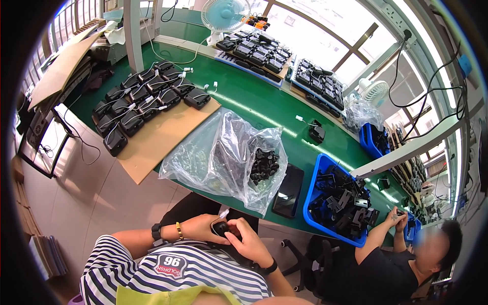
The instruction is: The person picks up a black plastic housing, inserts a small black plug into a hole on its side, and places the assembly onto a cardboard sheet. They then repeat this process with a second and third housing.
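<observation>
Close to my body, below the table's front edge, both hands meet around a small black plastic part [220, 228]. My left hand [203, 229] is closed around its left side, and a white connector [223, 213] sticks up beside those fingers. From the right, my right hand [249, 245] pinches the part with thumb and fingers. Much of the part is hidden by the fingers. On the table ahead lies a clear plastic bag [208, 157] with a heap of small black pieces [265, 166] at its opening.
A cardboard sheet [147, 152] bears rows of black units [147, 91] with white-plugged cables. Right of the bag are a dark phone [290, 190] and a blue bin [311, 203] of black parts. A lone black unit [316, 131] lies beyond. At right, a co-worker [391, 264] sits working.
</observation>
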The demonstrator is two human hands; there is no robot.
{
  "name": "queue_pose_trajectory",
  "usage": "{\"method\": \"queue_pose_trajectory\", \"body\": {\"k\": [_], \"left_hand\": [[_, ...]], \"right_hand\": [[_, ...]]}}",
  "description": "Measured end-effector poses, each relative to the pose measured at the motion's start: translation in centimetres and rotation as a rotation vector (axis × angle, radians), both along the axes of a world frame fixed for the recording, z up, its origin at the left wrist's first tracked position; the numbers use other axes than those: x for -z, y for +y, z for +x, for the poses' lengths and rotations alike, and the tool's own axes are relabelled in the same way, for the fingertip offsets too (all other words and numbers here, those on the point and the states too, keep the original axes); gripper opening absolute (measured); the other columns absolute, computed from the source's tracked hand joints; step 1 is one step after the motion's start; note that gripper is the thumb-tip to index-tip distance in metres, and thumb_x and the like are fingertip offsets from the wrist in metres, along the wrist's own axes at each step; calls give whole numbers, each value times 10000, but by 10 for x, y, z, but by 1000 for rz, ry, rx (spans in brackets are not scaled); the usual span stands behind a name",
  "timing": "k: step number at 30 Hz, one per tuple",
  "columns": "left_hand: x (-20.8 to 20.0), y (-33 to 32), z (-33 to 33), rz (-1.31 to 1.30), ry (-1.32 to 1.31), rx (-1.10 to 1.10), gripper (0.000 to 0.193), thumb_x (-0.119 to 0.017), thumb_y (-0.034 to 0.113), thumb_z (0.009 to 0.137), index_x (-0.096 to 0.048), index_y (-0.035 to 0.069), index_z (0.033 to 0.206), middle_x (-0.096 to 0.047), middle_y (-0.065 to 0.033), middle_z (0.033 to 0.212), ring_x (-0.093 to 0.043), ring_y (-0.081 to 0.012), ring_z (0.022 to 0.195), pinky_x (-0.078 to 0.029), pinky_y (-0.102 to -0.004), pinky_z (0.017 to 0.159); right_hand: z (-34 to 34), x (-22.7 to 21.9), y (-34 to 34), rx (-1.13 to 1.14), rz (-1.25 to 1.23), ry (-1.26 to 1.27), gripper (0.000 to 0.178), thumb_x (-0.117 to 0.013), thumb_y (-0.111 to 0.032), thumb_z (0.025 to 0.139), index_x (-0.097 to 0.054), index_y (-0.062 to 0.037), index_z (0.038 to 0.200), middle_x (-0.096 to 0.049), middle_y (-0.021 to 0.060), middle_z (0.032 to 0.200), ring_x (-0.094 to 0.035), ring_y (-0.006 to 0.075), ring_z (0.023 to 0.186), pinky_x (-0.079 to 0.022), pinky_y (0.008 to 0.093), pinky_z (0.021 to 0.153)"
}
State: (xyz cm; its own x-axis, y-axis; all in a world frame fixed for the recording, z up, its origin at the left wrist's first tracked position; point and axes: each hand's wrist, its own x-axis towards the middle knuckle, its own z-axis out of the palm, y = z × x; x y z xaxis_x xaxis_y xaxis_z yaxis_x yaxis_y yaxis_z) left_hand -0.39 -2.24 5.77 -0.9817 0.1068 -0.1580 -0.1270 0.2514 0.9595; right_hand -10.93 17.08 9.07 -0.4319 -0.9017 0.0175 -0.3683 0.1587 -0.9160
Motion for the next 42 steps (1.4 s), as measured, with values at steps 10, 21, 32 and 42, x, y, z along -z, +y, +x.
{"method": "queue_pose_trajectory", "body": {"k": [10, 21, 32, 42], "left_hand": [[1, 0, -1, -53, 59, 9, 602, -846, 440, 788, -663, -13, 1139, -715, -180, 1003, -701, -315, 923, -537, -373, 835], [4, 0, -3, -28, 35, 32, 590, -843, 445, 790, -665, -3, 1130, -719, -164, 975, -707, -286, 883, -543, -360, 800], [-6, -1, -5, -54, 88, 23, 580, -844, 443, 788, -665, -1, 1115, -710, -173, 945, -702, -298, 859, -537, -373, 773], [-8, -1, -3, 37, 102, 12, 618, -833, 458, 791, -657, -5, 1162, -706, -203, 992, -699, -342, 906, -533, -387, 787]], "right_hand": [[-1, 3, -3, 5, -26, 38, 282, -666, -149, 981, -562, 22, 1179, -588, 148, 998, -662, 270, 890, -528, 333, 800], [-5, 2, -1, -17, 15, 8, 295, -677, -157, 975, -560, 19, 1180, -596, 152, 1017, -661, 270, 877, -528, 333, 793], [1, 2, -7, 79, 76, 100, 257, -666, -147, 979, -567, 13, 1153, -593, 151, 1008, -647, 289, 896, -520, 351, 792], [-1, -6, -8, 76, 56, 50, 246, -670, -156, 976, -576, 15, 1126, -588, 138, 1030, -653, 261, 894, -522, 336, 783]]}}
